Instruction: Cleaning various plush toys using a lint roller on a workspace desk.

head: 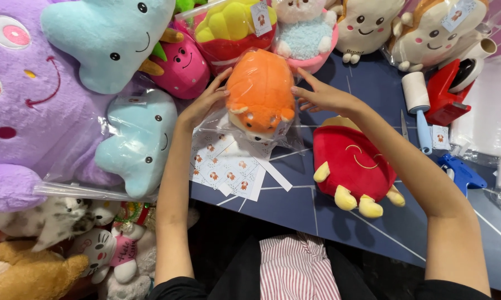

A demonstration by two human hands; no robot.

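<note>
Orange plush dog in crinkly clear plastic bag [260, 91], being cradled between left hand [206, 103] and right hand [321, 94], fingers spread, above blue table [295, 211]. Probably handling light, squashy, slippery-wrapped; gripping both flanks. Lying beside: red fries-box plush [350, 166], sticker sheets [225, 166].

**One head-worn view, looking steeply down over a crowded table**

There is a single view, taken from the person's head and aimed steeply down and forward. At the near edge it catches the striped lap and both forearms reaching away from the lens. The dark blue table [295, 216] fills the middle and right; its far edge lies beyond the top of the frame. The camera sits close, at arm's length from the work: the left hand [203, 103] and right hand [323, 94] lie just above centre. Plush toys crowd the left side and the far edge. No second view shares the scene.
</note>
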